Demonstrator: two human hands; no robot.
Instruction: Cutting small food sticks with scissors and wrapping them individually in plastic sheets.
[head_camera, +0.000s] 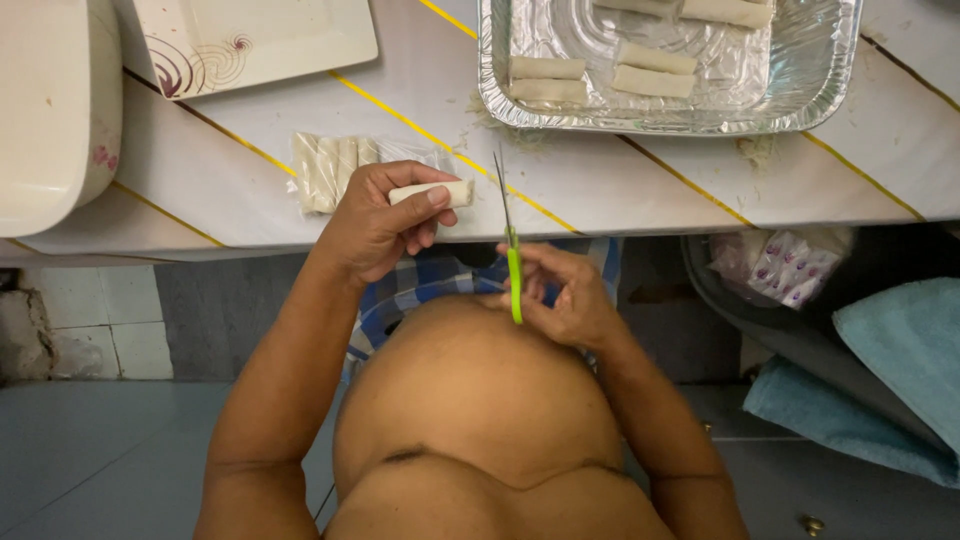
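My left hand (380, 222) grips a short pale roll (440, 191) between thumb and fingers, near the table's front edge. Scissors with a bright green handle (514, 280) sit in my right hand (560, 295), their thin blades (502, 195) pointing up toward the table, just right of the roll. A clear packet of more pale rolls (330, 168) lies on the table behind my left hand. The foil tray (810, 100) farther back holds several single rolls (655, 70).
A white square plate with a swirl pattern (250, 40) and a white container (55, 110) stand at the back left. The table has a white cloth with yellow stripes (640, 165). A dark basin with a packet (780, 265) and blue towels (890, 370) sit low right.
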